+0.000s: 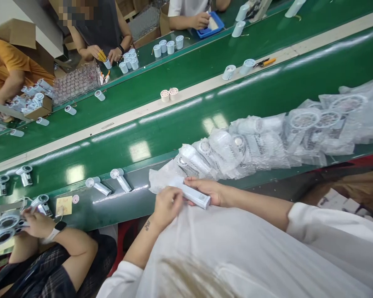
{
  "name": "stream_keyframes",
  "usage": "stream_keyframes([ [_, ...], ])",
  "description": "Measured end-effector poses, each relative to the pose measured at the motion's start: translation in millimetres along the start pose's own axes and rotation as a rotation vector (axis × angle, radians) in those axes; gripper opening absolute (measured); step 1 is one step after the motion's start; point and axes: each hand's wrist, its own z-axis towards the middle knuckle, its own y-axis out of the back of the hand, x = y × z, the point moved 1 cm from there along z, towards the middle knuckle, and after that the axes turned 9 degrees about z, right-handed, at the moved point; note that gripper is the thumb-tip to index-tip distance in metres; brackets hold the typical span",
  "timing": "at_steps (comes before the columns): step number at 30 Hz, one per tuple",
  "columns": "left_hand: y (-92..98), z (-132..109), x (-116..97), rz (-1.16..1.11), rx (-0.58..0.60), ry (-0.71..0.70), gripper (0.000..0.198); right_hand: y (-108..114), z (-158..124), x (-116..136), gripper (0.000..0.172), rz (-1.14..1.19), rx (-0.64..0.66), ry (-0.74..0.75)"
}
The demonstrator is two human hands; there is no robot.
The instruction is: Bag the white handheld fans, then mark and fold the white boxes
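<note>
A pale blue handheld fan (pixel 196 196) is between my two hands, its handle slanting down toward my white shirt. My right hand (pixel 207 189) is closed around the handle from the far side. On the near side, my left hand (pixel 168 207) has its fingers curled in against the fan, close to its head. The fan's head is blurred and partly covered by my left hand. Just beyond my hands lies a clear bubble wrap bag (pixel 158 179) on the table edge. Two unwrapped handheld fans, one (pixel 121 179) nearer and another (pixel 98 186) farther left, rest on the dark green ledge.
Bubble-wrapped fans (pixel 257 138) are heaped along the right. The green conveyor belt (pixel 174 128) runs past, bordered by a pale divider strip (pixel 136 106). At left, a co-worker's hand (pixel 40 223) holds fans. Other people work across the belt among small blue cylinders (pixel 170 46).
</note>
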Motion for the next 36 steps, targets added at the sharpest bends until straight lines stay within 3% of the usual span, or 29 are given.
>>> stream_keyframes([
  [5,1.6,12.5,-1.8,-0.221,0.112,0.099,0.008,-6.1,2.3,-0.6,0.015,-0.105,-0.070,0.139],
  [9,12.6,6.1,13.0,-0.311,0.037,0.506,0.004,6.0,-13.5,15.5,0.022,-0.314,-0.095,0.284],
  [12,29.0,2.3,13.6,-0.454,-0.030,0.584,0.010,19.1,-35.6,32.4,0.030,-0.319,0.155,0.313],
  [14,41.1,7.5,6.3,-0.529,-0.113,0.572,0.013,26.5,-43.8,38.1,0.033,-0.248,0.324,0.225],
  [15,45.1,13.4,-0.1,-0.569,-0.098,0.525,0.013,29.5,-43.8,38.4,0.034,-0.214,0.347,0.168],
  [16,46.9,21.2,-8.2,-0.611,-0.011,0.443,0.013,31.7,-40.9,37.2,0.036,-0.181,0.323,0.120],
  [20,36.3,56.7,-48.1,-0.685,0.617,0.002,0.006,28.5,-19.6,23.9,0.043,-0.197,0.141,0.047],
  [22,31.2,67.4,-59.3,-0.665,0.768,-0.123,0.012,22.8,-16.7,20.8,0.045,-0.343,0.180,0.098],
  [24,30.8,68.6,-55.8,-0.685,0.807,-0.141,0.013,20.7,-21.0,25.9,0.062,-0.493,0.245,0.271],
  [26,30.4,60.9,-34.3,-0.749,0.754,-0.015,0.011,25.8,-25.5,39.7,0.078,-0.634,0.223,0.584],
  [27,27.5,54.7,-17.4,-0.764,0.669,0.109,0.013,30.9,-25.1,48.7,0.082,-0.717,0.149,0.772],
  [30,4.2,31.2,45.7,-0.555,0.159,0.634,0.016,50.8,-8.0,73.8,0.070,-0.986,-0.206,1.253],
  [32,-19.0,15.0,81.9,-0.353,-0.007,0.879,0.017,62.7,12.6,81.7,0.054,-1.186,-0.365,1.393],
  [34,-35.5,1.3,106.9,-0.276,-0.058,0.952,0.018,72.1,30.6,80.4,0.044,-1.365,-0.471,1.429],
  [36,-35.4,-10.9,123.7,-0.222,-0.102,0.960,0.018,79.1,39.8,72.0,0.044,-1.484,-0.579,1.427],
])
